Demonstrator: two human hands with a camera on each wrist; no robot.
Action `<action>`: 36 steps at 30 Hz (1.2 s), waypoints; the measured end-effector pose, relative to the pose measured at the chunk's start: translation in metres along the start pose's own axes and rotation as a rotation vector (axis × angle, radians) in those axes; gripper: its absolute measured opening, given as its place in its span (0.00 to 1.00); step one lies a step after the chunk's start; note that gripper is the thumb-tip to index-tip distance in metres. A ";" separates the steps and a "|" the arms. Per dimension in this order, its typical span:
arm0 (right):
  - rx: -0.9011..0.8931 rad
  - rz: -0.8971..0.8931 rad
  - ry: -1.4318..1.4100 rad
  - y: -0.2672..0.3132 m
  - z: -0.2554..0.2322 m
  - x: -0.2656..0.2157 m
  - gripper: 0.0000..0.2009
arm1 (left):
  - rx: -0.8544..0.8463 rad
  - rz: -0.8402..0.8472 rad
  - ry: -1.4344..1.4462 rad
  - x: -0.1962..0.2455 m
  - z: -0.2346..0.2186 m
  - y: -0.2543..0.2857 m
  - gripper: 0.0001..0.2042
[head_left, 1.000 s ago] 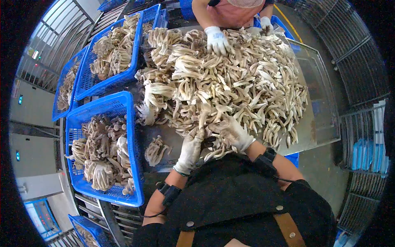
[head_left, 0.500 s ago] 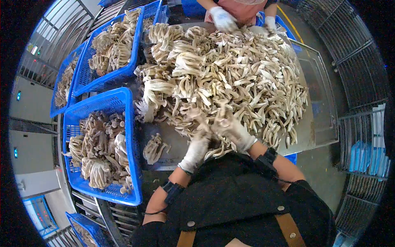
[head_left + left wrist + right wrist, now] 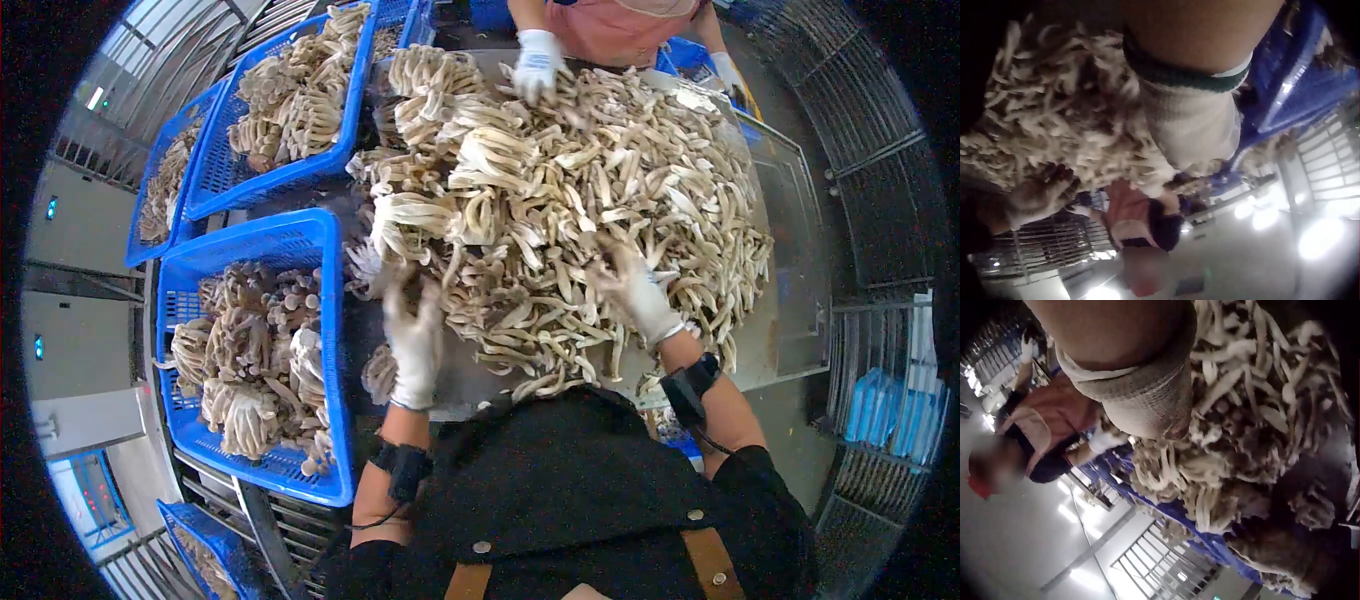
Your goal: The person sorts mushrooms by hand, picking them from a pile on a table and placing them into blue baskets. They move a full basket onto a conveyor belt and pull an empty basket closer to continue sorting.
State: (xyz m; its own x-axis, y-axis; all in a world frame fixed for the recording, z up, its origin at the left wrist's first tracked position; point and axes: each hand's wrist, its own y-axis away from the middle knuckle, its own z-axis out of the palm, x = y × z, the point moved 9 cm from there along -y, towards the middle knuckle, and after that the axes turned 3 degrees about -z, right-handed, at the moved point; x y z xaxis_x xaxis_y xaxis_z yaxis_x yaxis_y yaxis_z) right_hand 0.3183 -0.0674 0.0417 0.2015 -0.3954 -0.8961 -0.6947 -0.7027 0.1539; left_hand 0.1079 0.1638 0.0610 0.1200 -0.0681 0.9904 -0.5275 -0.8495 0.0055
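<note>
Oyster-type mushrooms with long pale stems cover a metal table in a wide heap. My left hand, in a white glove, is over the table at the heap's near left edge, its fingers blurred and pointing away from me. Beside it lies a small mushroom cluster, partly hidden by the glove. My right hand, also gloved, is over loose stems in the near right part of the heap, fingers spread. In the left wrist view the right hand shows its palm, with nothing gripped in it.
A blue basket of mushroom clusters stands left of the table, with another basket beyond it. Bigger clumps lie at the heap's left. Across the table, a person in a pink apron reaches one gloved hand into the mushrooms.
My hands were close together at the heap's near edge and have parted, the left moving left and the right moving right. The other person's hand has shifted at the far edge.
</note>
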 end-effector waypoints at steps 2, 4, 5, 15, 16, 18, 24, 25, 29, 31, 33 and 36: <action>-0.091 -0.149 0.171 -0.015 0.046 -0.012 0.28 | 0.035 0.212 -0.094 0.035 -0.009 -0.039 0.33; -0.275 -0.200 0.214 -0.019 0.091 -0.051 0.26 | 0.003 0.568 -0.872 0.067 0.012 -0.077 0.39; -0.320 -0.316 0.269 -0.023 0.122 -0.045 0.26 | -0.146 0.543 -1.009 0.050 0.024 -0.101 0.42; -0.627 0.342 -1.269 0.025 0.190 -0.029 0.39 | -0.072 -0.029 0.121 0.003 0.000 -0.031 0.24; -0.555 0.341 -1.316 0.022 0.189 -0.019 0.35 | -0.057 -0.063 0.292 -0.002 0.008 -0.008 0.25; -0.331 0.171 -1.056 0.007 0.159 -0.030 0.27 | -0.150 -0.151 0.228 -0.007 0.032 0.030 0.28; 0.038 -0.315 0.170 0.032 0.084 -0.046 0.27 | -0.483 -0.524 0.494 -0.075 0.077 0.063 0.22; 0.041 -0.177 0.004 0.035 0.079 -0.027 0.28 | -0.381 -0.577 0.668 -0.075 0.083 0.068 0.19; 0.295 0.370 -1.158 0.060 0.080 0.075 0.31 | -0.333 -0.742 1.095 -0.100 0.103 0.087 0.15; 0.155 0.477 -1.102 0.079 0.074 0.078 0.28 | -0.334 -0.823 1.074 -0.094 0.100 0.097 0.16; 0.241 0.115 -0.469 0.080 0.035 0.050 0.27 | -0.440 -0.778 0.981 -0.083 0.097 0.104 0.16; 0.194 -0.232 0.154 0.086 0.030 -0.005 0.28 | -0.624 -0.623 0.839 -0.073 0.098 0.115 0.16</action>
State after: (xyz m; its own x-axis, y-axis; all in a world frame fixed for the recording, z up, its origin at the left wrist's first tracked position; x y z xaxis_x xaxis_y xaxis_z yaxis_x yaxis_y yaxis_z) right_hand 0.2364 -0.1081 0.0472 0.4613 -0.3337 -0.8221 -0.7335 -0.6647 -0.1418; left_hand 0.1209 0.0199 -0.0237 0.0377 0.8177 0.5744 -0.9151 -0.2026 0.3486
